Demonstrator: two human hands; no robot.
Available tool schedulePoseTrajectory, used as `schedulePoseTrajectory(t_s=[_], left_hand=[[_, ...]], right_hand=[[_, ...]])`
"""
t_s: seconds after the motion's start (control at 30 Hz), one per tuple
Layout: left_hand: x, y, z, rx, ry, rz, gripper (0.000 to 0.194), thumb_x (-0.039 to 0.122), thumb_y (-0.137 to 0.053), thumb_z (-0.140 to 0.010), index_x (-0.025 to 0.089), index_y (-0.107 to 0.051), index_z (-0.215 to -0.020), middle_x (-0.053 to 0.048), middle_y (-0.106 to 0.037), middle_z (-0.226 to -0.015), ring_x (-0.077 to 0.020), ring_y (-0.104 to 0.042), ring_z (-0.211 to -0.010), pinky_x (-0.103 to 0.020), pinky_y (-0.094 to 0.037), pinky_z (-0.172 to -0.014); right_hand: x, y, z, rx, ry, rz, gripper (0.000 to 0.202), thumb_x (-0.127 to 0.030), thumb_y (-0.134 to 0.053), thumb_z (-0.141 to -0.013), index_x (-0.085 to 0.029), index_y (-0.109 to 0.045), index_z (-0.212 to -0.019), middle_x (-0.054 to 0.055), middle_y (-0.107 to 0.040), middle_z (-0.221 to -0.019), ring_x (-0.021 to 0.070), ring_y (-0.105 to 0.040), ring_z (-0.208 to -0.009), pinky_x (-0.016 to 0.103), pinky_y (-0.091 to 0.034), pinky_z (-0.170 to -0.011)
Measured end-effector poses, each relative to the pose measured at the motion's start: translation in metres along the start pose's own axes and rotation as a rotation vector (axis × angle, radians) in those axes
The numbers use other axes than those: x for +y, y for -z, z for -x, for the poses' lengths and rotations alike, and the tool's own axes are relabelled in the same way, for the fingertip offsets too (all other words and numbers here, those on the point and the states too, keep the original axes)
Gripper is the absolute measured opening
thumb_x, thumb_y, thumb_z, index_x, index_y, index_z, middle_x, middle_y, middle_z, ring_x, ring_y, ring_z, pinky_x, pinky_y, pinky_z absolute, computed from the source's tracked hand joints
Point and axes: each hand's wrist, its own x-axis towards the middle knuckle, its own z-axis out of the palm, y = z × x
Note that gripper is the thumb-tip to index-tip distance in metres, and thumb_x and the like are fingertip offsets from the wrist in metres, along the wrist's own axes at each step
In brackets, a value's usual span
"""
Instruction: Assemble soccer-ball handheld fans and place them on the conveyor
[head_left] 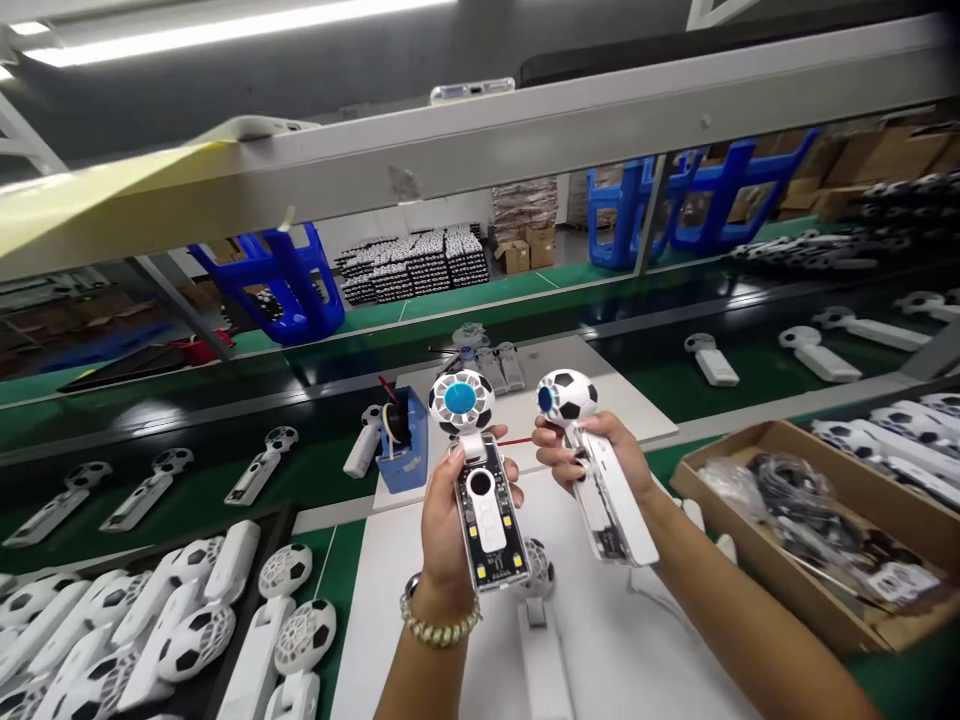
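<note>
My left hand [444, 520] is wrapped round a fan unit [491, 525] with a soccer-ball head; its open handle shows a dark circuit board and a white button strip facing me. To its right, my right hand [619, 450] grips a second fan unit [616, 500], tilted, with its ball head up and its handle seen from the side, partly open. The two units are apart. Below them, another white fan unit [544, 650] lies on the white board [420, 600], its ball head partly hidden behind the left unit.
A tray of white fan units [180, 610] fills the lower left. A cardboard box [795, 570] with cables stands at right. Behind are a blue tape dispenser [403, 460], a conveyor [315, 400] carrying fan units, and an overhead shelf beam [555, 145].
</note>
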Motion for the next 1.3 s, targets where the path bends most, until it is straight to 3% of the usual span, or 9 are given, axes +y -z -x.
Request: schedulePoseTrajectory(t_s=[0.13,0.27,0.37,0.7,0.93,1.03,1.17,1.3], left_hand=[[-0.007,-0.006,-0.011,-0.016,-0.007,0.019,0.03,0.034,-0.049,-0.086,0.016,-0.064,-0.105,-0.007,-0.065,-0.102,-0.0121,-0.059,-0.067,-0.022,-0.049,-0.051],[-0.013,-0.005,-0.021,0.032,-0.009,0.033,0.031,0.035,-0.052,-0.084,0.016,-0.063,-0.106,-0.006,-0.066,-0.095,-0.0119,-0.059,-0.066,-0.021,-0.048,-0.051],[-0.016,-0.004,-0.026,0.083,-0.004,0.009,0.034,0.037,-0.053,-0.084,0.012,-0.062,-0.104,-0.005,-0.065,-0.078,-0.0122,-0.06,-0.065,-0.02,-0.048,-0.052],[-0.022,-0.006,-0.026,0.157,0.017,-0.032,0.03,0.038,-0.051,-0.084,0.013,-0.062,-0.097,-0.005,-0.066,-0.074,-0.0146,-0.064,-0.067,-0.024,-0.053,-0.062],[-0.019,-0.009,-0.027,0.152,0.006,-0.027,0.041,0.044,-0.04,-0.088,0.012,-0.066,-0.095,-0.005,-0.065,-0.067,-0.0154,-0.063,-0.06,-0.024,-0.052,-0.055],[-0.02,-0.007,-0.026,0.158,0.041,-0.005,0.042,0.045,-0.04,-0.088,0.012,-0.066,-0.094,-0.006,-0.065,-0.067,-0.0152,-0.061,-0.058,-0.026,-0.052,-0.055],[-0.02,0.0,-0.025,0.134,0.062,0.002,0.034,0.042,-0.053,-0.084,0.014,-0.065,-0.099,-0.009,-0.068,-0.08,-0.0191,-0.065,-0.072,-0.031,-0.055,-0.067],[-0.014,0.01,-0.026,0.077,-0.083,-0.174,0.036,0.033,-0.075,-0.066,0.019,-0.068,-0.098,-0.007,-0.07,-0.09,-0.022,-0.066,-0.084,-0.031,-0.055,-0.075]], right_hand=[[-0.004,-0.004,-0.013,-0.109,0.081,-0.115,0.039,-0.035,-0.059,-0.058,-0.014,-0.052,-0.09,0.004,-0.05,-0.083,0.0123,-0.05,-0.072,0.023,-0.051,-0.064],[-0.003,-0.003,-0.026,-0.141,0.138,-0.126,0.04,-0.043,-0.053,-0.059,-0.018,-0.05,-0.091,0.003,-0.047,-0.085,0.013,-0.048,-0.073,0.024,-0.049,-0.064],[0.0,-0.001,-0.034,-0.15,0.13,-0.161,0.037,-0.042,-0.053,-0.06,-0.02,-0.047,-0.088,0.001,-0.045,-0.081,0.0123,-0.047,-0.07,0.022,-0.047,-0.06],[0.004,0.007,-0.039,-0.198,0.089,-0.317,0.033,-0.037,-0.057,-0.059,-0.021,-0.043,-0.085,0.0,-0.047,-0.078,0.012,-0.047,-0.07,0.02,-0.049,-0.064],[0.005,0.011,-0.04,-0.189,0.108,-0.268,0.029,-0.04,-0.057,-0.057,-0.022,-0.039,-0.071,0.001,-0.044,-0.075,0.0126,-0.045,-0.067,0.023,-0.049,-0.06],[0.006,0.013,-0.042,-0.246,0.097,-0.212,0.029,-0.043,-0.056,-0.057,-0.022,-0.04,-0.069,0.001,-0.045,-0.075,0.0129,-0.044,-0.063,0.026,-0.049,-0.058],[0.004,0.017,-0.041,-0.332,0.086,-0.058,0.03,-0.043,-0.059,-0.059,-0.019,-0.049,-0.074,0.002,-0.051,-0.081,0.0125,-0.048,-0.062,0.029,-0.05,-0.056],[-0.008,0.02,-0.032,-0.243,0.187,0.267,0.034,-0.031,-0.07,-0.061,-0.016,-0.056,-0.088,0.006,-0.06,-0.093,0.0165,-0.06,-0.078,0.029,-0.051,-0.069]])
